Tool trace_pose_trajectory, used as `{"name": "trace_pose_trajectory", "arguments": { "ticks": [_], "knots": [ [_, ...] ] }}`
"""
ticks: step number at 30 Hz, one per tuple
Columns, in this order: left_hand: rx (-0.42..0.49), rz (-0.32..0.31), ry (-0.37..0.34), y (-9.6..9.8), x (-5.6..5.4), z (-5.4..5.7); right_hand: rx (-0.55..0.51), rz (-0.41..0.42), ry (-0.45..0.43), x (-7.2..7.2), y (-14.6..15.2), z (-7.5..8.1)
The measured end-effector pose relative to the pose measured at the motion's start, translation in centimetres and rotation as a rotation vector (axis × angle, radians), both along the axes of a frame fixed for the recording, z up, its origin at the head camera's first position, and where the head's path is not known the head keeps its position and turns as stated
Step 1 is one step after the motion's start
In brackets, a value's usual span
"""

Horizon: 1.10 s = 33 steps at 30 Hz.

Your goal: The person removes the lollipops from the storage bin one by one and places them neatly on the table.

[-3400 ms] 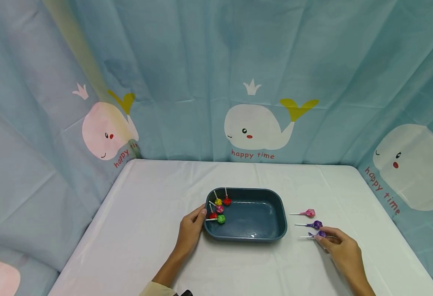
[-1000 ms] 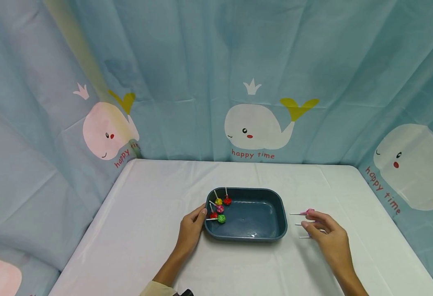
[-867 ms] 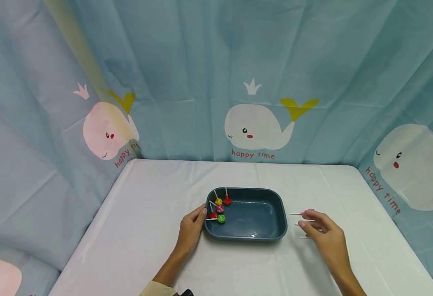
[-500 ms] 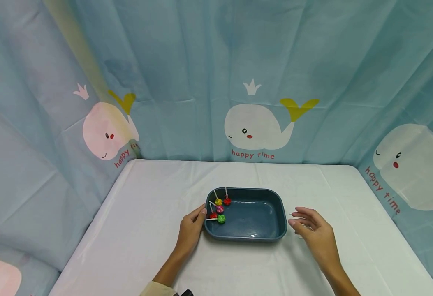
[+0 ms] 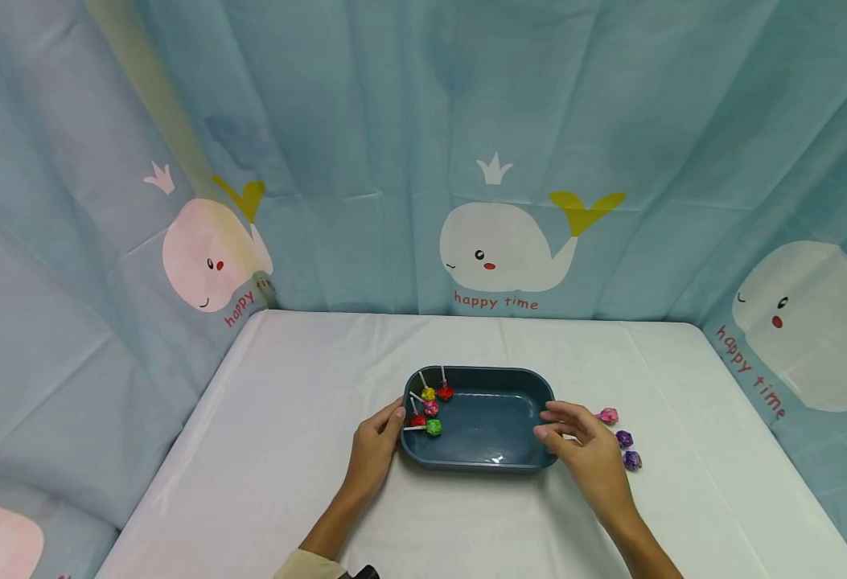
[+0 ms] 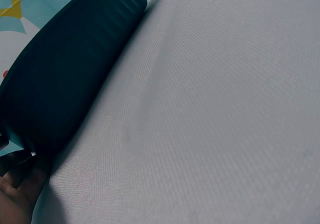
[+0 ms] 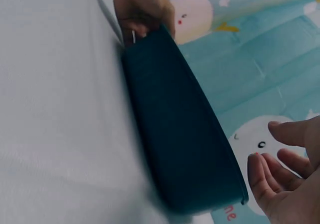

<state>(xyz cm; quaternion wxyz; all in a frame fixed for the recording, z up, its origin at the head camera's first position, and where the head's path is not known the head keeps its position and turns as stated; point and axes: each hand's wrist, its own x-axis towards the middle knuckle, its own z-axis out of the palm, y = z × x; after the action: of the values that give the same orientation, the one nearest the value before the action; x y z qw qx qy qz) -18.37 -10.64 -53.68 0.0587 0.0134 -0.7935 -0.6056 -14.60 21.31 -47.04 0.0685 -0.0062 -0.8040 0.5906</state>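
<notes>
Left hand (image 5: 372, 452): grasping tray (image 5: 488, 434), left end | Right hand (image 5: 588, 452): released, relaxed, over tray's right end | Five lollipops (image 5: 431, 408): in tray, left | Three lollipops (image 5: 624, 439): right of tray

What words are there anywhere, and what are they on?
"happy time": blue curtain, under the middle whale.
"happy time": curtain, under the right-hand whale.
"happy ti", rest lost in a fold: curtain, under the left-hand whale.
"me", rest hidden: curtain, right wrist view.
Lollipop wrappers: any print is too small to read.
</notes>
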Motion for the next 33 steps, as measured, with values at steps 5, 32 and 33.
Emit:
{"name": "trace_pose_trajectory", "arguments": {
  "ticks": [5, 32, 33],
  "knots": [
    [-0.008, 0.009, -0.004, 0.0, -0.1, 0.0, -0.004, 0.025, 0.006, -0.1, -0.9, 0.1],
    [0.007, 0.006, 0.002, -0.1, 0.0, -0.1, 0.072, 0.14, -0.052, -1.9, -5.6, -0.5],
    [0.009, 0.006, 0.003, -0.1, 0.1, -0.1, 0.077, 0.142, -0.054, -2.0, -5.8, -0.6]
  ]
}}
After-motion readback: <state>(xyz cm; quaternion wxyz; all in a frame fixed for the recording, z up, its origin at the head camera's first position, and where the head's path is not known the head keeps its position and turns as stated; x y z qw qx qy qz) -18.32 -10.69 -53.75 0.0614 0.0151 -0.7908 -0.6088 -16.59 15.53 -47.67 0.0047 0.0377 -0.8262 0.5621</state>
